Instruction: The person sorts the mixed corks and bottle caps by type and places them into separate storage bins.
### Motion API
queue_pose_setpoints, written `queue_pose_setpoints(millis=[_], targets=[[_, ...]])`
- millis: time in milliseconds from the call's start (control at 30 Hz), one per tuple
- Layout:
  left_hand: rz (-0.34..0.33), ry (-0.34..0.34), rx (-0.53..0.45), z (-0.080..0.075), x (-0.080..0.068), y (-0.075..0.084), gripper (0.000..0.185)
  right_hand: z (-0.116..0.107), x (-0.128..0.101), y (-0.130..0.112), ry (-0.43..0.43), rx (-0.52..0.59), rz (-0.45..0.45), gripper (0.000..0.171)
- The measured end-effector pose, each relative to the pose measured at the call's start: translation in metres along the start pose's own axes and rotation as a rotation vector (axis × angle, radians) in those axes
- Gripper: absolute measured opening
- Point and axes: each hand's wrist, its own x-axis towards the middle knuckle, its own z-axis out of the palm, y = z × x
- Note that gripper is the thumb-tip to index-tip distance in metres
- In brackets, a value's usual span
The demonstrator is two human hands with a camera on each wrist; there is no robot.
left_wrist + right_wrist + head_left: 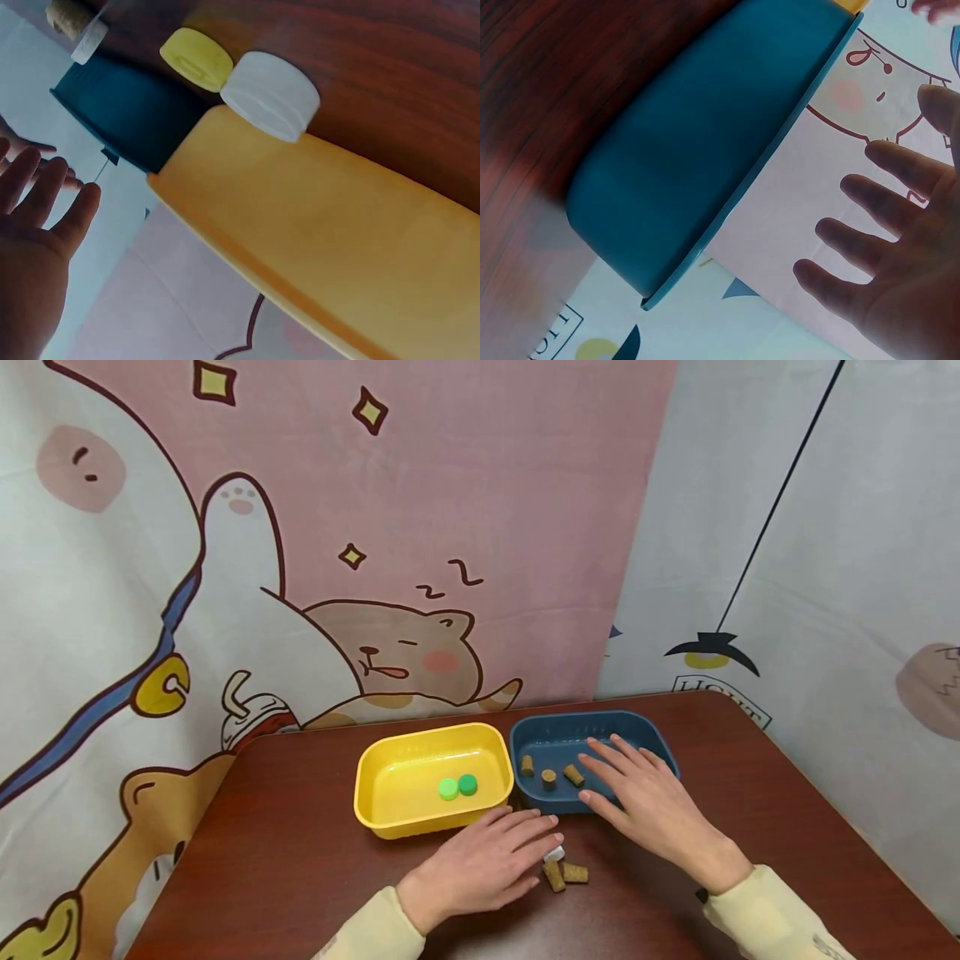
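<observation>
A yellow tray [420, 737] holds two green caps [458, 787]. To its right a blue tray [577, 718] holds three corks [549, 779]. My left hand [517, 843] lies flat and open on the table in front of the yellow tray, its fingertips by a small white cap [554, 853] and two loose corks [564, 874]. My right hand [615, 777] hovers open, fingers spread, over the blue tray's near right part. The left wrist view shows a yellow cap [196, 58] and a white cap [270, 94] on the table against the yellow tray [322, 232]. The right wrist view shows the blue tray's outer wall [705, 150] and spread fingers [870, 225].
The dark wooden table [300, 860] is backed by a cartoon-printed cloth wall [375, 527] close behind the trays. The table's right edge runs diagonally at the far right. Bare wood lies left of the yellow tray and right of the blue one.
</observation>
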Motion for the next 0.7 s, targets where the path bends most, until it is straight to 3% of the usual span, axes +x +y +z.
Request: queue_pose_setpoints(millis=[300, 700], targets=[[0.041, -0.113, 0.024, 0.02, 0.016, 0.007, 0.054, -0.001, -0.003, 0.001, 0.0, 0.011, 0.007, 0.058], [-0.034, -0.196, 0.041, 0.033, 0.023, 0.009, 0.06, 0.0, -0.004, 0.001, -0.001, 0.012, -0.002, 0.058]])
